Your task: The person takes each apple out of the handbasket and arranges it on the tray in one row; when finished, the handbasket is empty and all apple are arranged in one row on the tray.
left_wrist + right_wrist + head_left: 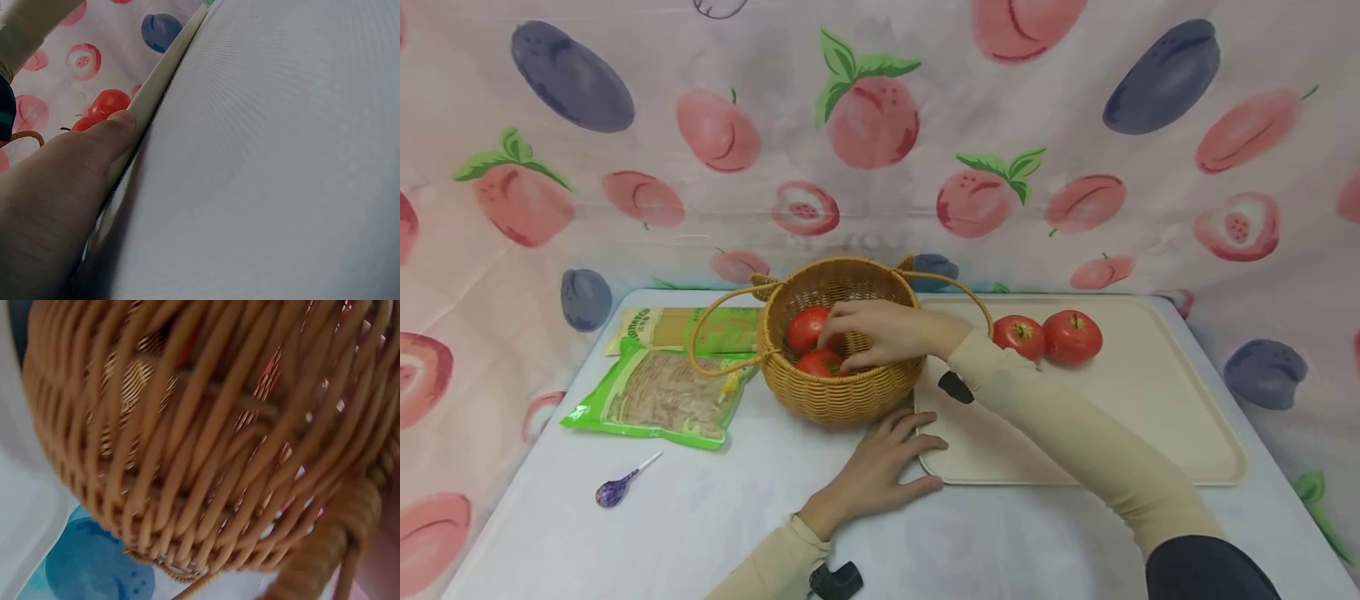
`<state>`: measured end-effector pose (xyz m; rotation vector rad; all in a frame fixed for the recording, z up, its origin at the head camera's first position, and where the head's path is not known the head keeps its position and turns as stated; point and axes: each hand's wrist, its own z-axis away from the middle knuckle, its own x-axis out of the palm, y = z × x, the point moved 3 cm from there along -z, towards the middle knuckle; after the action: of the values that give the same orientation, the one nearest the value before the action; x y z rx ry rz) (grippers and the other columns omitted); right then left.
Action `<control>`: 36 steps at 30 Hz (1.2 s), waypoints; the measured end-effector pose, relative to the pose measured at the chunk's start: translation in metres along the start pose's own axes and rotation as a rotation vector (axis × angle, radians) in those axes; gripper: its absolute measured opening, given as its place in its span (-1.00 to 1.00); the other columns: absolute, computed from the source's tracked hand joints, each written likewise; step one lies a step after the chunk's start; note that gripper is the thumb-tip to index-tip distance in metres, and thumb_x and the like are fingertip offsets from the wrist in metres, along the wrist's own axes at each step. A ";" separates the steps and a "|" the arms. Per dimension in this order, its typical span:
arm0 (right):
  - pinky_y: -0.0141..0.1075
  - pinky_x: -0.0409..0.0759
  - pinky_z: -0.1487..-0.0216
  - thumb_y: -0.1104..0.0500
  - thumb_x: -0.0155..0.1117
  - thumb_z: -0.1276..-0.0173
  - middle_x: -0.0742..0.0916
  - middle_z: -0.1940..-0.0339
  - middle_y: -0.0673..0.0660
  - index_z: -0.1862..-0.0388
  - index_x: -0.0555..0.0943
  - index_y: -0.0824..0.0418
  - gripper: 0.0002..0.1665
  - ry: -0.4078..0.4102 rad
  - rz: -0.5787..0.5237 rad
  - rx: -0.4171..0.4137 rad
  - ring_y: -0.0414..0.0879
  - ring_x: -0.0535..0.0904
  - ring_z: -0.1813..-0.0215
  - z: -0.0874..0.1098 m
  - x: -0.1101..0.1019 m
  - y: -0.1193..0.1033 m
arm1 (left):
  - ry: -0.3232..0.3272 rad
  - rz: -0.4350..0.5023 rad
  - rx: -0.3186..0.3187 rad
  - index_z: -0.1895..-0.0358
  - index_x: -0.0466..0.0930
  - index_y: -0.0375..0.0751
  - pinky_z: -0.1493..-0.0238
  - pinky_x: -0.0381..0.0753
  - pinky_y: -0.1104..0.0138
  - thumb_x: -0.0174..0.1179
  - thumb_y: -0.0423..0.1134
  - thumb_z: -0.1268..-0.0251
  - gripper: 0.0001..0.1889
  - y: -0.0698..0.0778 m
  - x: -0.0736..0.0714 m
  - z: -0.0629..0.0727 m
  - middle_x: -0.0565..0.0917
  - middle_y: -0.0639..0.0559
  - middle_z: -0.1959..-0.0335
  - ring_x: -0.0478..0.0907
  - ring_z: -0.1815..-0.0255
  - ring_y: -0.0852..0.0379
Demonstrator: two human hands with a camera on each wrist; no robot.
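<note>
A round wicker basket (831, 400) stands at the back centre of the table, with two red apples visible inside, one farther back (807, 327) and one nearer (818, 363). My right hand (887, 329) reaches over its right rim. Its bent fingers and thumb are at the apples; whether they grip one is hidden. The right wrist view is filled by the basket's woven side (187, 437). My left hand (883, 471) lies with spread fingers at the left edge of a cream tray (1150, 425), its thumb on the rim in the left wrist view.
Two more apples (1073, 337) sit side by side toward the tray's back left. Left of the basket lie a green-edged food packet (662, 396) and a flatter yellow-green packet (677, 327). A purple-wrapped lollipop (613, 492) rests near the front left. A fruit-print cloth (880, 208) hangs behind.
</note>
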<state>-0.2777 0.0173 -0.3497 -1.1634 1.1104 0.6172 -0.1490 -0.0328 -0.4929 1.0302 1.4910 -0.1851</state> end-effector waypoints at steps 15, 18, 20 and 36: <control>-0.21 0.31 -0.38 0.14 0.25 -0.31 0.46 -0.27 -0.08 -0.27 0.45 -0.16 -0.45 -0.271 -0.040 0.037 -0.16 0.35 -0.35 -0.025 0.017 -0.002 | 0.007 -0.008 0.006 -0.19 0.41 0.29 -0.35 0.25 -0.03 0.02 0.27 -0.27 -0.54 0.000 0.000 -0.001 0.26 0.12 -0.42 0.16 -0.43 -0.02; -0.18 0.29 -0.40 0.24 0.19 -0.31 0.44 -0.30 -0.06 -0.29 0.44 -0.11 -0.43 -0.302 -0.047 0.045 -0.12 0.32 -0.38 -0.028 0.020 -0.001 | 0.003 -0.001 0.008 -0.19 0.41 0.28 -0.35 0.25 -0.03 0.03 0.26 -0.27 -0.54 0.000 -0.001 0.000 0.25 0.12 -0.42 0.16 -0.44 -0.03; -0.15 0.28 -0.41 0.33 0.13 -0.30 0.42 -0.32 -0.04 -0.32 0.41 -0.10 -0.37 -0.326 -0.040 0.052 -0.10 0.30 -0.40 -0.030 0.022 0.000 | 0.001 0.001 0.009 -0.20 0.41 0.28 -0.35 0.25 -0.03 0.03 0.25 -0.28 -0.54 0.000 -0.001 0.000 0.25 0.11 -0.42 0.16 -0.44 -0.02; -0.10 0.13 -0.49 0.06 -0.01 -0.47 0.32 -0.40 0.07 -0.38 0.32 0.03 -0.49 -0.407 -0.022 -0.050 -0.07 0.23 -0.45 -0.039 0.037 0.002 | -0.004 -0.003 0.003 -0.21 0.40 0.28 -0.37 0.22 -0.02 0.02 0.25 -0.28 -0.54 -0.001 0.000 0.001 0.25 0.11 -0.42 0.14 -0.45 -0.03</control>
<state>-0.2793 -0.0242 -0.3839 -1.0324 0.7386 0.8260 -0.1491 -0.0339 -0.4932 1.0296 1.4896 -0.1919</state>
